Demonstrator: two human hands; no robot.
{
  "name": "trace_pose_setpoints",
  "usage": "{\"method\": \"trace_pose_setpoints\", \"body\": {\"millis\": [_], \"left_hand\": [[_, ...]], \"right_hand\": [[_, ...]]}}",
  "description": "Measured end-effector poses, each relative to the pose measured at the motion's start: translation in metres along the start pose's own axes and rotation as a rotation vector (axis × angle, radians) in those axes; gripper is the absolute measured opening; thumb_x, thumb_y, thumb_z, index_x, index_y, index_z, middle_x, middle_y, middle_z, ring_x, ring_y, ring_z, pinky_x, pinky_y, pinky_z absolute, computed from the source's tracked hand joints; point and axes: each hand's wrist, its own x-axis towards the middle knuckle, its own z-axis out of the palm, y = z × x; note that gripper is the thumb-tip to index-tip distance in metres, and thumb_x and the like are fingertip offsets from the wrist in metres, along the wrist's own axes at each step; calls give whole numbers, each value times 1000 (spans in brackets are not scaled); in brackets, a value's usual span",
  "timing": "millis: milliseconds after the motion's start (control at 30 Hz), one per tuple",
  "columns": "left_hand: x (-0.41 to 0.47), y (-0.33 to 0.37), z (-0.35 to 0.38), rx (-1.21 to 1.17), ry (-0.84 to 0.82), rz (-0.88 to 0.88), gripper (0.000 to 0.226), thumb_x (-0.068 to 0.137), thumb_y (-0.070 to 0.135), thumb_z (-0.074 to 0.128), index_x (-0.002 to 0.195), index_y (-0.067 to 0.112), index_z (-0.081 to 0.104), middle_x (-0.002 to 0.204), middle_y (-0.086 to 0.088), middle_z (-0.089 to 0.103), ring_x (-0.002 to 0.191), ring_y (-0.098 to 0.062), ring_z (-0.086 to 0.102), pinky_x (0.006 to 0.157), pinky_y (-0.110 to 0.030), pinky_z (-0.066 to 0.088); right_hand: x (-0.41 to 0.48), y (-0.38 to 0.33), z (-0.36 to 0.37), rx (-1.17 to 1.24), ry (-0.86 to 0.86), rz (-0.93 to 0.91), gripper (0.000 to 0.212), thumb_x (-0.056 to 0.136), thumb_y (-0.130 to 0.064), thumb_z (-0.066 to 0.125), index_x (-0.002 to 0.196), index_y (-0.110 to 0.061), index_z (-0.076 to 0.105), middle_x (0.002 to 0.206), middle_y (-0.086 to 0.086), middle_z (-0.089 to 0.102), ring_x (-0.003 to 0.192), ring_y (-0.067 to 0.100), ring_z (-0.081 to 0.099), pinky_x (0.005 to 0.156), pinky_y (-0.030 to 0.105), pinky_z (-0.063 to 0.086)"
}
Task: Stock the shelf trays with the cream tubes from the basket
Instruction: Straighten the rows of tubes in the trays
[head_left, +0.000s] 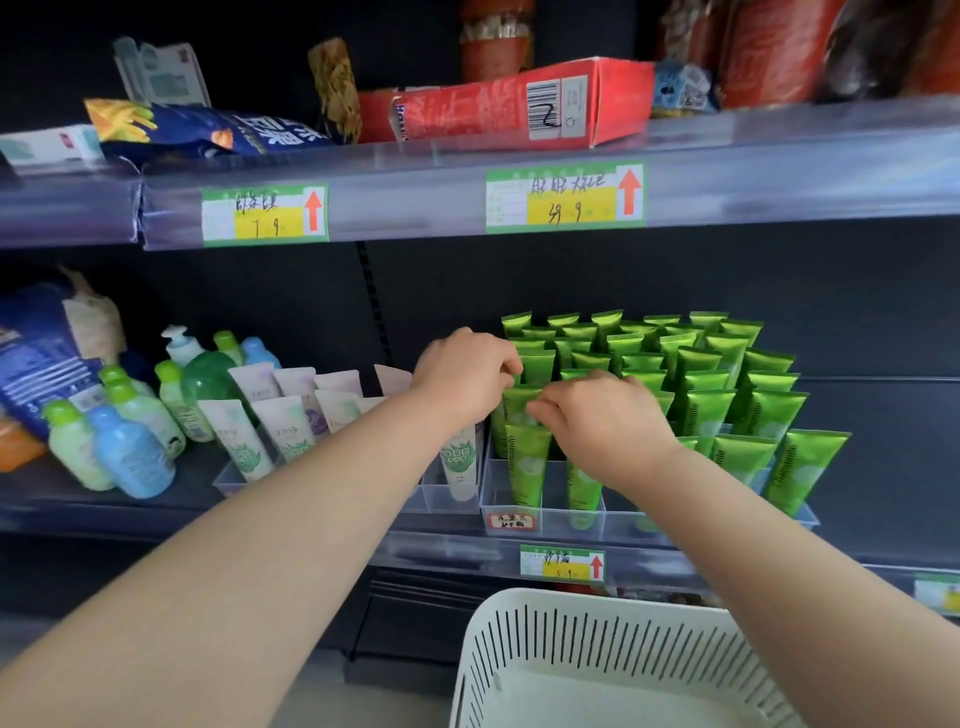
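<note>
Seating green cream tubes (527, 467) into the left column of the clear shelf tray (511, 512). Pinching the crimped top of one tube with curled left hand (467, 379), pinching the tube just in front with curled right hand (605, 423). Nearly done, judging by packed upright rows and no tubes showing in the visible part of the white basket (597, 649) below. Next, probably: pushing both tubes down straight, letting go, checking basket for leftovers.
</note>
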Motion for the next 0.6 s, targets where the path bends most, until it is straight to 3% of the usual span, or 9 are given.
{"method": "trace_pose_setpoints", "body": {"millis": [67,167,367,467,533,600], "left_hand": [[2,4,5,46,-60,-8,23,97,30,52,114,37,65,109,-1,59,104,-21,53,80,-32,38],[6,8,13,122,-99,-33,26,97,25,52,115,40,64,108,-2,56,100,-25,54,78,-31,37],[8,12,16,108,-54,-29,28,95,16,54,109,35,68,101,4,62,102,-22,53,75,-30,35],[8,16,11,49,-103,-74,20,94,22,56,84,37,66,85,9,61,81,-23,55,72,-32,43],[12,16,7,-36,-33,-112,19,94,33,56,82,27,71,83,8,66,79,-22,59,69,-32,48],[15,15,3,-37,65,-127,17,95,28,55,90,27,72,93,5,68,92,-22,60,73,-32,48]], "right_hand": [[-3,7,-3,-50,126,19,27,98,-36,39,93,-27,64,83,-3,66,94,24,55,78,36,34],[-6,16,-6,-78,165,52,19,94,-24,45,93,-29,63,79,-4,65,86,22,54,71,33,30],[-9,27,-2,-24,172,46,20,95,-26,44,92,-28,64,77,-3,64,85,23,55,69,33,29],[-9,27,1,-10,159,55,20,96,-25,44,94,-27,64,78,-3,65,86,24,55,74,35,32],[-7,26,3,-5,168,57,20,96,-23,44,94,-27,64,78,-3,66,85,24,55,72,34,31],[-7,26,3,-7,186,55,19,95,-21,45,94,-27,63,79,-3,66,85,23,55,68,33,30]]}}
